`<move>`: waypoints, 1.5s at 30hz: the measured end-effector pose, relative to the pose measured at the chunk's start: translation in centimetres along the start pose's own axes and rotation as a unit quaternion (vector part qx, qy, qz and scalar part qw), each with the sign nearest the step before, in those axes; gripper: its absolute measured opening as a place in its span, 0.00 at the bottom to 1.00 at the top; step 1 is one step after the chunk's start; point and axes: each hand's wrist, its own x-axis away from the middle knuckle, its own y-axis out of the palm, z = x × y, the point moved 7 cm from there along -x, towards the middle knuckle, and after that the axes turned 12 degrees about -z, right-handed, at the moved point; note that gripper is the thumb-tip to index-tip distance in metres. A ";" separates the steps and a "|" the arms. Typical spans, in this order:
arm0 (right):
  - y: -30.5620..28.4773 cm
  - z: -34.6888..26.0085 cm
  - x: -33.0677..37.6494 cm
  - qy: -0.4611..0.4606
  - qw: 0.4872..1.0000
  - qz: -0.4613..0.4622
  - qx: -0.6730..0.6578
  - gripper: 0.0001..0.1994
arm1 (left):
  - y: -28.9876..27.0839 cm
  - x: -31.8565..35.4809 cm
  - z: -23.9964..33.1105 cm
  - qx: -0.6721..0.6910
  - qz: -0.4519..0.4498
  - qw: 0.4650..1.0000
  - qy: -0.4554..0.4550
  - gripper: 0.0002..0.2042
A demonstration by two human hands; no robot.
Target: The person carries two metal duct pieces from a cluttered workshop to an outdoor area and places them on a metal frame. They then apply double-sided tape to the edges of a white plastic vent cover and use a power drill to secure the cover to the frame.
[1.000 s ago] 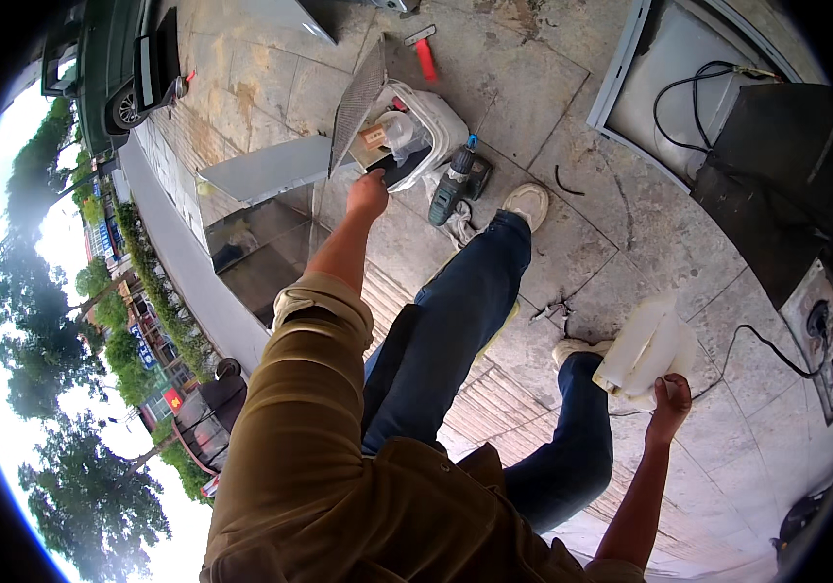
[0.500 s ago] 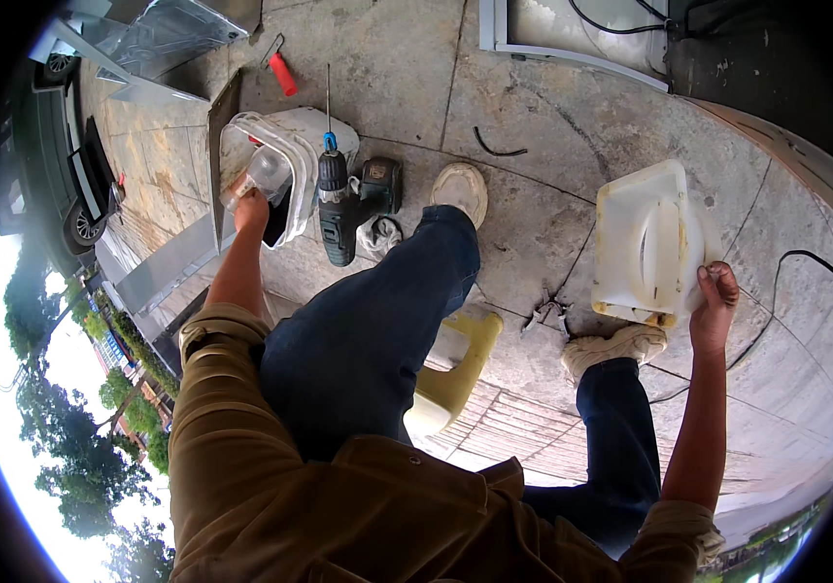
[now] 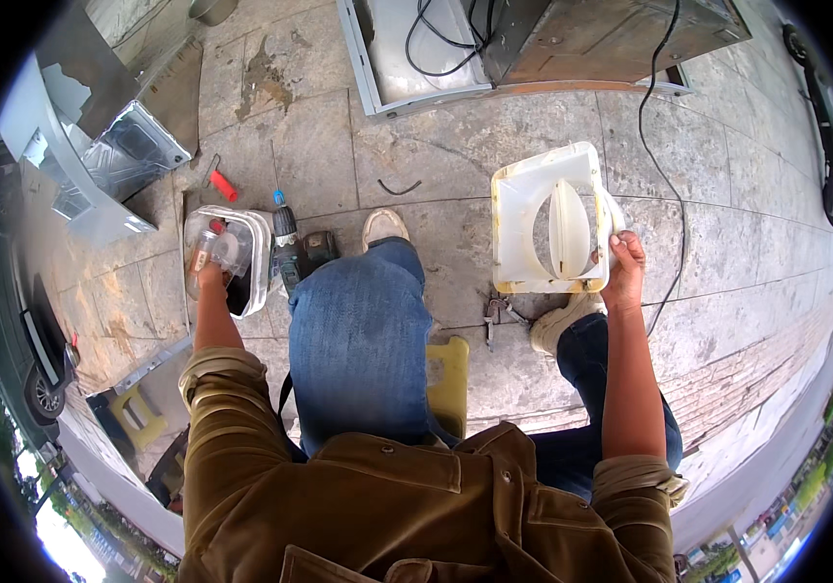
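Note:
My left hand point(image 3: 210, 276) reaches into a white plastic bucket point(image 3: 259, 255) at the left. Its fingers are closed around a clear plastic container point(image 3: 200, 255), partly hidden by the hand and the bucket's contents. At the right, my right hand point(image 3: 624, 270) grips the edge of a square white plastic vent housing point(image 3: 511, 228). The housing has a round opening with a flap point(image 3: 570, 228) standing across it, and yellowish stains mark its rim. It is held over the floor near my right shoe point(image 3: 564, 323).
A cordless drill point(image 3: 285, 243) stands between the bucket and my knee. A red-handled roller point(image 3: 224, 186) lies beyond the bucket. Pliers-like metal tools point(image 3: 496, 316) and a short black hose point(image 3: 400, 188) rest on the paving. A yellow stool point(image 3: 448, 379) is beneath me. A black cable point(image 3: 677, 185) runs along the right.
My view has turned, shifting the scene. The vent housing now faces me more, showing its round opening. My left hand remains in the bucket.

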 end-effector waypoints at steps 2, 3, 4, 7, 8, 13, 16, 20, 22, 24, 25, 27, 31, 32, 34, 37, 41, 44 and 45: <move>-1.6 -0.5 1.8 -0.065 0.997 0.013 0.024 0.04 | -0.8 0.1 2.3 -0.015 -0.027 0.994 0.102 0.21; -0.6 -0.4 2.2 -0.055 0.998 0.010 -0.006 0.04 | -3.1 -0.3 3.2 -0.058 -0.047 0.990 0.123 0.20; 0.0 -0.1 3.3 -0.042 0.998 0.015 -0.033 0.05 | -4.7 -0.1 3.6 -0.101 -0.068 0.983 0.140 0.20; -0.6 -0.1 4.8 -0.051 0.997 0.045 -0.042 0.06 | -3.1 3.5 2.9 0.155 -0.126 0.980 0.007 0.14; -1.2 0.5 5.0 -0.052 0.997 0.054 -0.035 0.06 | -2.7 6.5 3.7 0.143 -0.133 0.980 0.039 0.13; -0.1 4.1 4.2 -0.038 0.993 0.084 -0.067 0.06 | -6.1 17.7 7.7 0.069 -0.121 0.967 0.215 0.07; 0.0 6.0 2.5 -0.012 0.993 0.090 -0.080 0.07 | -0.5 25.7 13.9 -0.032 -0.154 0.922 0.355 0.06; 0.6 9.5 -2.3 0.028 0.994 0.055 -0.089 0.06 | 12.8 33.4 21.9 -0.099 -0.269 0.846 0.449 0.07; 1.2 10.7 -4.8 0.029 0.994 0.026 -0.105 0.06 | 19.9 33.5 23.1 -0.119 -0.352 0.812 0.450 0.11; 1.9 12.2 -7.0 0.082 0.989 -0.007 -0.121 0.06 | 27.2 32.5 22.6 -0.122 -0.435 0.783 0.427 0.15; 2.1 12.9 -8.0 0.092 0.986 -0.026 -0.133 0.06 | 30.7 32.9 22.3 -0.135 -0.474 0.770 0.405 0.18; 3.4 13.9 -9.8 0.141 0.973 -0.093 -0.160 0.05 | 35.6 32.0 21.3 -0.169 -0.515 0.753 0.374 0.20; -0.3 14.7 -12.7 0.137 0.983 -0.089 -0.082 0.04 | 42.0 30.4 18.6 -0.142 -0.559 0.750 0.323 0.20; -2.1 15.3 -12.9 0.174 0.982 -0.047 -0.061 0.04 | 42.8 30.1 17.8 -0.138 -0.561 0.753 0.315 0.20; -5.6 15.2 -13.5 0.173 0.985 -0.022 0.018 0.06 | 44.2 29.8 15.9 -0.128 -0.575 0.754 0.291 0.20; -10.1 14.0 -13.0 0.143 0.978 0.124 0.087 0.11 | 44.7 29.5 13.4 -0.113 -0.596 0.753 0.254 0.20; -12.0 12.1 -8.0 0.096 0.967 0.231 0.058 0.15 | 44.1 29.6 12.3 -0.103 -0.590 0.771 0.217 0.19; -11.4 10.1 -3.5 0.088 0.930 0.349 0.078 0.14 | 44.1 30.0 12.1 -0.094 -0.596 0.773 0.193 0.18; -11.9 9.1 -2.1 0.045 0.922 0.364 0.123 0.13 | 44.8 30.8 11.8 -0.088 -0.608 0.768 0.181 0.17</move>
